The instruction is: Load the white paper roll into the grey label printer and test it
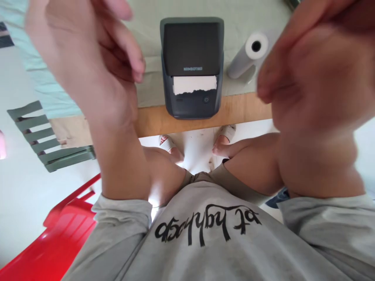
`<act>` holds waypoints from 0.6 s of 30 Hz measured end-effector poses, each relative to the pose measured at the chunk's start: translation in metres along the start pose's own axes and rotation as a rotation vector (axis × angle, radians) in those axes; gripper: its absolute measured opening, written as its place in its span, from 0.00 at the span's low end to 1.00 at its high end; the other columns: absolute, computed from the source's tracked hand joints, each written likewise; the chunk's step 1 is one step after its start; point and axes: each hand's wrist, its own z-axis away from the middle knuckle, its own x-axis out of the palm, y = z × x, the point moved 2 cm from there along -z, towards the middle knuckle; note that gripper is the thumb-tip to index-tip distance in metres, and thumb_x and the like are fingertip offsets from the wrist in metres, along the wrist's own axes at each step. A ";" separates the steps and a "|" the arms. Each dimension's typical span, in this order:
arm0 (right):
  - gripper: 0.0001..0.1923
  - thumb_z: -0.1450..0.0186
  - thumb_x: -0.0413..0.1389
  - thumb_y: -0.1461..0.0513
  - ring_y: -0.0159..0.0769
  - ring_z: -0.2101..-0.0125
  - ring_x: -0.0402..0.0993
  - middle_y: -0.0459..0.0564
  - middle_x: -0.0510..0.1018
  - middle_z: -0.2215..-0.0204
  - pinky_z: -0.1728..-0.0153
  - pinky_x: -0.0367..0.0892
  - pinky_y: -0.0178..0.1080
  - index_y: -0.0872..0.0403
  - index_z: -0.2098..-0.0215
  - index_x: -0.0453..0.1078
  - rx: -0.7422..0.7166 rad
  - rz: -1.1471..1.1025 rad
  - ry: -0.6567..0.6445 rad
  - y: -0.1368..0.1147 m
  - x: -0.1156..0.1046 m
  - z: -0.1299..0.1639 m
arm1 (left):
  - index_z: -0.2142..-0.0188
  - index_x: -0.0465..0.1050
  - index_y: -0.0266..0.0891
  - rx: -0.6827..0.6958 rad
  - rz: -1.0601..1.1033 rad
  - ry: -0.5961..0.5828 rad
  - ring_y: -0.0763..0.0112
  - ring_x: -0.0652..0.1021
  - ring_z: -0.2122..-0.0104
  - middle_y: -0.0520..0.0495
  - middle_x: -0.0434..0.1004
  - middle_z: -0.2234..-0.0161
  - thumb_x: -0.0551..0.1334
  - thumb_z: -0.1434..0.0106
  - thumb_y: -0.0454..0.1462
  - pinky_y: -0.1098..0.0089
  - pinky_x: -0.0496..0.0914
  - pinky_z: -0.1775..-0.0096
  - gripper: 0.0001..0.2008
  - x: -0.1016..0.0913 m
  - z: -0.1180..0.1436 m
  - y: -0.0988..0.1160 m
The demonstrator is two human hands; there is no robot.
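With the dark NIIMBOT printer (191,48) as the clock's centre, sitting at the worktop's (249,109) near edge, a torn-edged strip of white paper (195,84) shows on its six o'clock side. The left hand (84,54) is raised at nine, its grip loosely curled with digits apart. The right hand (319,70) blurs at three; I cannot tell its grip's state. A white roll (241,62) stands between two and three, near the right fingertips.
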 end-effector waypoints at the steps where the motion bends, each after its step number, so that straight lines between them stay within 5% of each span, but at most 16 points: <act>1: 0.10 0.36 0.49 0.61 0.17 0.69 0.66 0.45 0.71 0.69 0.67 0.60 0.28 0.58 0.67 0.69 -0.113 -0.003 0.073 -0.003 0.008 0.000 | 0.68 0.70 0.33 0.058 0.048 -0.005 0.85 0.74 0.77 0.54 0.64 0.76 0.42 0.31 0.40 0.79 0.60 0.79 0.21 0.006 0.000 0.004; 3: 0.06 0.39 0.48 0.66 0.15 0.73 0.63 0.45 0.69 0.73 0.70 0.54 0.28 0.59 0.71 0.66 -0.284 0.002 0.150 0.001 0.024 0.001 | 0.68 0.71 0.34 0.117 0.074 0.022 0.88 0.72 0.79 0.56 0.63 0.79 0.43 0.30 0.36 0.80 0.57 0.80 0.20 0.013 0.003 0.007; 6: 0.03 0.41 0.50 0.66 0.14 0.74 0.59 0.44 0.69 0.73 0.71 0.53 0.27 0.57 0.70 0.65 -0.312 0.044 0.089 0.023 0.037 0.003 | 0.63 0.70 0.37 0.102 0.054 -0.020 0.88 0.70 0.79 0.58 0.70 0.74 0.48 0.33 0.33 0.78 0.59 0.77 0.12 0.012 0.005 0.005; 11: 0.04 0.41 0.49 0.66 0.14 0.76 0.56 0.43 0.69 0.74 0.73 0.53 0.25 0.55 0.68 0.66 -0.349 0.165 0.107 0.042 0.036 0.004 | 0.76 0.68 0.39 0.201 0.003 -0.034 0.78 0.70 0.73 0.52 0.67 0.76 0.49 0.54 0.24 0.73 0.65 0.71 0.13 0.004 0.005 -0.005; 15: 0.06 0.39 0.48 0.62 0.15 0.76 0.57 0.45 0.69 0.75 0.72 0.55 0.26 0.55 0.68 0.66 -0.374 0.151 0.130 0.040 0.035 0.005 | 0.85 0.61 0.38 0.372 0.037 -0.039 0.81 0.69 0.79 0.54 0.62 0.84 0.49 0.51 0.26 0.75 0.62 0.74 0.12 0.000 0.009 -0.003; 18: 0.08 0.38 0.48 0.60 0.15 0.76 0.57 0.45 0.70 0.74 0.71 0.56 0.27 0.55 0.68 0.66 -0.370 0.134 0.139 0.037 0.036 0.004 | 0.73 0.70 0.40 0.273 -0.116 -0.084 0.80 0.76 0.71 0.57 0.71 0.73 0.53 0.43 0.29 0.74 0.71 0.67 0.09 -0.003 0.013 0.005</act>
